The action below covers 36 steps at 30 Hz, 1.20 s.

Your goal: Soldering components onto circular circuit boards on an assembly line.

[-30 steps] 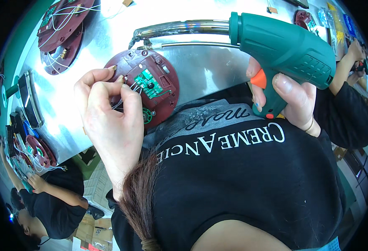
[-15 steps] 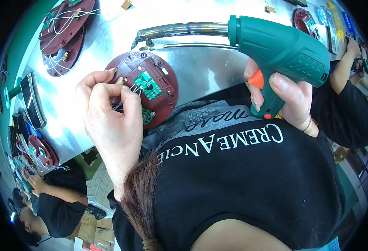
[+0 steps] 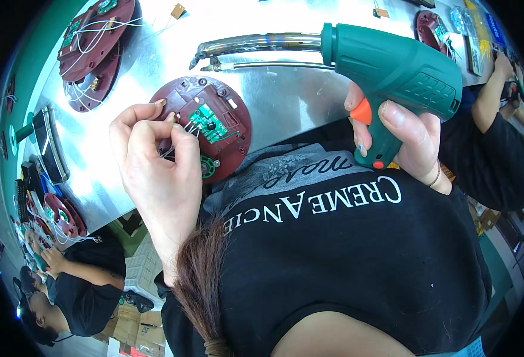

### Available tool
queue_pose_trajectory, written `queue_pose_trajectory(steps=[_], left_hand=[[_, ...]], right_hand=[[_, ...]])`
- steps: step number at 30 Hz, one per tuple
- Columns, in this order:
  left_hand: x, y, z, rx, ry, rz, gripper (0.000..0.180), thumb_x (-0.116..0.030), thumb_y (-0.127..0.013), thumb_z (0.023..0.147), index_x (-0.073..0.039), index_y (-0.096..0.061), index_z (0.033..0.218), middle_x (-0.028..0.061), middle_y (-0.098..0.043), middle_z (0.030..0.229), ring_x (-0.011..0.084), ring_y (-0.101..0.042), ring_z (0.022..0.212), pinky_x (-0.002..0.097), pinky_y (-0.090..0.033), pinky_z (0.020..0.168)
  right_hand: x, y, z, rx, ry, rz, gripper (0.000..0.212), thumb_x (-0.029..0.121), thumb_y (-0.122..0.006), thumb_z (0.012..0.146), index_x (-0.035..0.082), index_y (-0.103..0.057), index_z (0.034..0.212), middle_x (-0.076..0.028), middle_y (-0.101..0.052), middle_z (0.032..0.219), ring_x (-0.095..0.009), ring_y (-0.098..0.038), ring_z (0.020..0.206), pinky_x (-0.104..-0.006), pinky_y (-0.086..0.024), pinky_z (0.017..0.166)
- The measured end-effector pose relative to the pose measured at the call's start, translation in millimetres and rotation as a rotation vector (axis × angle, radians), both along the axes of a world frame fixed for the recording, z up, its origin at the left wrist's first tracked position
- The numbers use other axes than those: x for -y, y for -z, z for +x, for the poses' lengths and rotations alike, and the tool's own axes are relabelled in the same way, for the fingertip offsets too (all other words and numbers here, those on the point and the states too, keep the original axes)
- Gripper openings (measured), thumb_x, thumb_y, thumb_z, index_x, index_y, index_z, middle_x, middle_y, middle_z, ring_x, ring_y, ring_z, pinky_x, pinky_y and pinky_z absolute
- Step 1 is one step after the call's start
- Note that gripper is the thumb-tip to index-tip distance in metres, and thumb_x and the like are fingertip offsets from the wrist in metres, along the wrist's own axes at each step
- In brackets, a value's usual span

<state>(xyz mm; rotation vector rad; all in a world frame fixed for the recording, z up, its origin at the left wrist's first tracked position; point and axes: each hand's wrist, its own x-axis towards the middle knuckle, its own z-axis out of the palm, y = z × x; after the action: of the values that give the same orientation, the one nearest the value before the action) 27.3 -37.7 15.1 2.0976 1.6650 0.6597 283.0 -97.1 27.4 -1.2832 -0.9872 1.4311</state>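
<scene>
In my right hand (image 3: 406, 131) is a green soldering gun (image 3: 399, 68), gripped by its handle with a finger at the orange trigger. Its long metal barrel and the thinner tube beneath point left, with the tip above the far edge of a round maroon housing (image 3: 238, 119). That housing lies at the table's near edge and carries a green circuit board (image 3: 211, 124). White wires (image 3: 192, 128) run from the board to my left hand (image 3: 158, 154), whose fingers are pinched around them. The ends in the fingers are partly hidden.
More maroon housings (image 3: 104, 53) with loose white wires lie at the far left of the metal table (image 3: 292, 101). A phone-like black device (image 3: 50, 143) stands at the left. Co-workers sit at both sides; another maroon housing (image 3: 432, 30) is at the far right.
The soldering gun has shifted very slightly left with my right hand. My left hand keeps its pinch on the wires, almost still.
</scene>
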Motion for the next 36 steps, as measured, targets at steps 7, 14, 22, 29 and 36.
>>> queue_pose_trajectory(steps=[7,14,22,29,36], left_hand=[[-0.8,-0.1,0.3,0.003,0.013,0.023,0.008,0.004,-0.062,0.076,0.004,-0.054,0.076,0.0156,-0.054,0.101,0.0247,-0.058,0.093,0.0307,-0.050,0.075],[-1.9,1.3,1.0,-0.006,0.025,0.020,0.007,0.005,-0.062,0.076,0.004,-0.055,0.076,0.0155,-0.055,0.101,0.0251,-0.059,0.093,0.0308,-0.050,0.075],[1.0,2.9,0.3,0.006,0.018,-0.003,0.007,0.005,-0.061,0.076,0.004,-0.055,0.075,0.0161,-0.054,0.101,0.0261,-0.059,0.094,0.0318,-0.052,0.076],[-2.9,8.3,-2.4,-0.029,0.052,0.014,0.006,0.005,-0.060,0.076,0.005,-0.054,0.075,0.0165,-0.054,0.100,0.0257,-0.059,0.092,0.0315,-0.052,0.075],[-9.1,-8.1,-8.2,0.341,0.061,-0.261,0.048,-0.002,-0.070,0.076,0.003,-0.043,0.115,0.0132,-0.044,0.116,0.0204,-0.054,0.103,0.0348,-0.051,0.088]], right_hand=[[0.1,1.7,1.8,-0.011,0.003,-0.006,0.042,0.025,-0.053,0.086,-0.008,-0.051,0.113,-0.016,-0.058,0.095,-0.014,-0.055,0.055,-0.0259,-0.047,0.048],[0.8,5.6,2.1,-0.020,0.028,0.044,0.043,0.022,-0.053,0.086,-0.008,-0.049,0.117,-0.017,-0.058,0.093,-0.015,-0.055,0.052,-0.0255,-0.047,0.046],[7.9,8.2,5.8,-0.037,0.051,0.064,0.043,0.021,-0.052,0.086,-0.008,-0.049,0.117,-0.017,-0.059,0.093,-0.015,-0.055,0.052,-0.0255,-0.048,0.046],[6.0,13.0,6.5,-0.210,0.080,0.072,0.021,0.009,-0.056,0.089,-0.005,-0.059,0.103,-0.014,-0.064,0.090,-0.015,-0.058,0.058,-0.0274,-0.049,0.053],[14.6,-0.6,16.7,-0.121,0.100,0.041,0.039,0.016,-0.053,0.086,-0.006,-0.050,0.118,-0.016,-0.059,0.095,-0.015,-0.057,0.056,-0.0266,-0.048,0.050]])
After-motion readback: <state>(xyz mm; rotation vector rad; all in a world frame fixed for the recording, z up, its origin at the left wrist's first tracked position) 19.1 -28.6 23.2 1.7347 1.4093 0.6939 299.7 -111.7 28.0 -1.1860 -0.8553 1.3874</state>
